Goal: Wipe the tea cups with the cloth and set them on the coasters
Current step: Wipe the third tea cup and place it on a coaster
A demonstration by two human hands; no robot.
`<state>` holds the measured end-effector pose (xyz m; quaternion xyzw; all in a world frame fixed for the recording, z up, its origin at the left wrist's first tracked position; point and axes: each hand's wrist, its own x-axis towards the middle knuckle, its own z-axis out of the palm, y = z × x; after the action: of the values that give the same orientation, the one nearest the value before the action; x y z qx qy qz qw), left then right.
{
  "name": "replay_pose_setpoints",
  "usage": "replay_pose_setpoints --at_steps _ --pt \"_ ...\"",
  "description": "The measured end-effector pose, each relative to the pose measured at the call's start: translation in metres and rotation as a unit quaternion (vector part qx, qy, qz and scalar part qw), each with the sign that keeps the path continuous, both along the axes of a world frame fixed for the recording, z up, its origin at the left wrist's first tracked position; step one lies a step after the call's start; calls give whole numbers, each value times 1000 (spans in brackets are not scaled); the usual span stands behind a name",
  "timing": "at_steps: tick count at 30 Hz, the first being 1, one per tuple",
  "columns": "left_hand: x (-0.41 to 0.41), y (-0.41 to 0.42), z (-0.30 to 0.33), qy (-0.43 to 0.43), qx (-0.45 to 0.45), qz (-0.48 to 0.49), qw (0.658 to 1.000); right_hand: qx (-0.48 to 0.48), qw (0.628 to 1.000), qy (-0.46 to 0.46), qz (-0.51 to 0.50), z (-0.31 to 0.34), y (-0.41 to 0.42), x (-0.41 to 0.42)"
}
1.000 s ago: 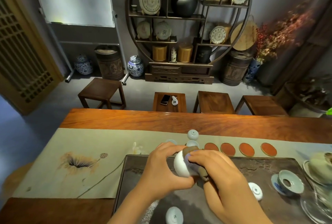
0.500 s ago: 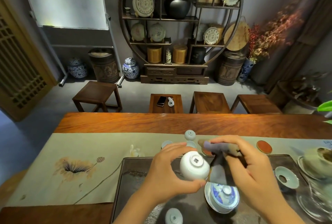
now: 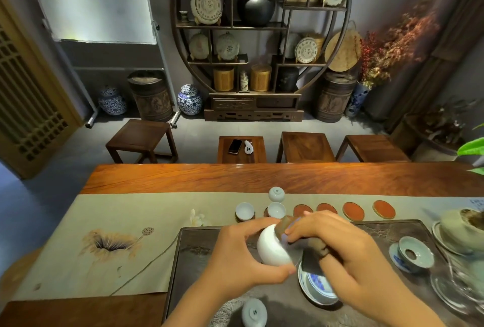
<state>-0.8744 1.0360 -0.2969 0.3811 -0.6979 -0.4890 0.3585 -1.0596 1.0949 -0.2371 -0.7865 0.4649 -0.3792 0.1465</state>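
Wiping is the step in hand. A white tea cup (image 3: 272,246) is held tilted on its side above the dark tea tray (image 3: 199,253), with the left hand (image 3: 243,253) curled round its body in a closed grip. The brown cloth (image 3: 288,223) is pinched by the right hand (image 3: 337,250) and pressed against the cup's mouth; a further fold of it hangs down beneath the fingers.

Beyond the tray's far edge, a row of coasters is laid on the table runner (image 3: 131,211). Two of them are already occupied by upright cups (image 3: 245,210), and an inverted cup (image 3: 276,193) stands just behind these. Four red coasters (image 3: 353,210) are left free, the nearest partly hidden by the right hand. Another cup (image 3: 254,312) waits upside down at the tray's near edge.

By judgement, once the rim is dried the cup must be turned upright and carried to the free coaster next to the filled ones. A centred, gentle placement is called for, and the neighbouring cup must not be knocked.
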Motion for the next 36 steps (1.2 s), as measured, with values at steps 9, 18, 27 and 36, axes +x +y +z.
replay_pose_setpoints --at_steps 9,18,27,36 --pt "-1 -1 14 -19 -56 -7 998 -19 998 -7 -52 5 -3 12" --pt "6 4 8 -40 -72 -5 997 66 997 -29 -17 9 -4 0" --pt "3 0 9 -21 -61 13 998 2 998 52 -19 20 -9 15" --pt "5 3 7 -50 -98 12 994 88 995 -7 -36 15 -3 11"
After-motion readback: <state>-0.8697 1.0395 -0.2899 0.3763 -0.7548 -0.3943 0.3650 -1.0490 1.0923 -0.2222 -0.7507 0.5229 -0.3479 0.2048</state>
